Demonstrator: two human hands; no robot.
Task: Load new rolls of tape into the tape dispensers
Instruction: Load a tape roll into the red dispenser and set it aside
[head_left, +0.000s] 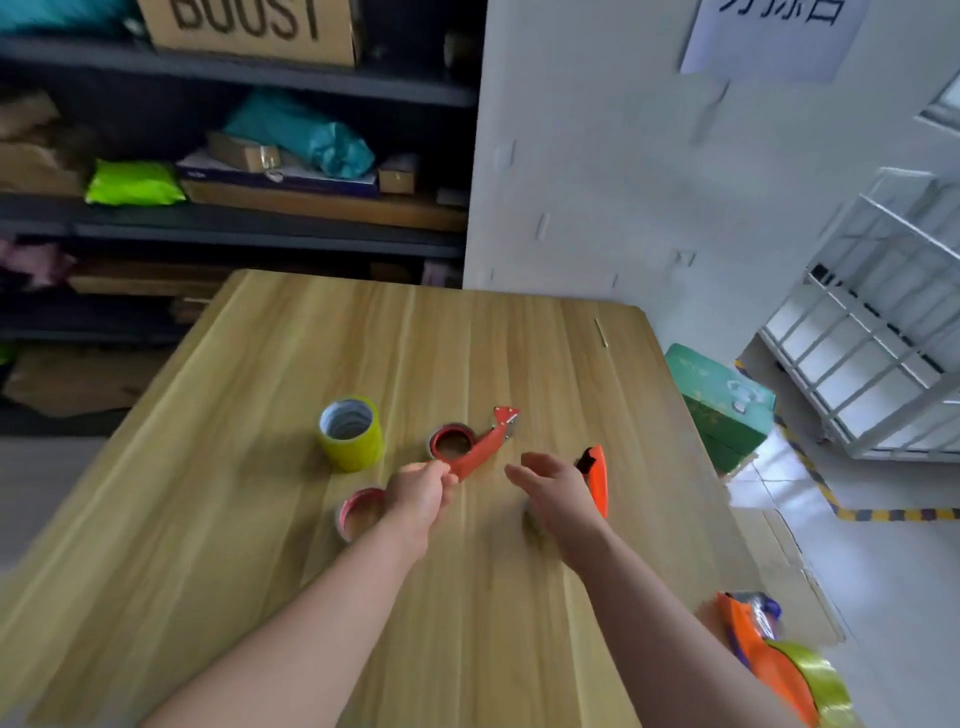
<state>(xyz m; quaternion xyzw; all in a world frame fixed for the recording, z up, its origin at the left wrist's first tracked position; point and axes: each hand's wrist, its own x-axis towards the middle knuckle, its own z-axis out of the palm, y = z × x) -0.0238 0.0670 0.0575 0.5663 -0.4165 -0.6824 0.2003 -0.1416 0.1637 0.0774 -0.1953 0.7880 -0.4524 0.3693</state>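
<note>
Position: worn on the person's head, above the near edge of the tabletop (260, 519).
Direction: faced forward and down; shelves (260, 228) are caught upper left, a wall (623, 156) upper right.
Nearness: the left hand (421, 493) and right hand (556, 493) are framed centrally, at arm's reach.

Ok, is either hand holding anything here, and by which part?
The left hand pinches the red tape dispenser at its handle end. The right hand is open, holding nothing.

Stockroom or packing area: dark shelving (260, 228) stacked with cardboard boxes (249, 26) and bagged parcels (132, 183); white wire cart (878, 332); hazard-striped floor tape (831, 499).
</note>
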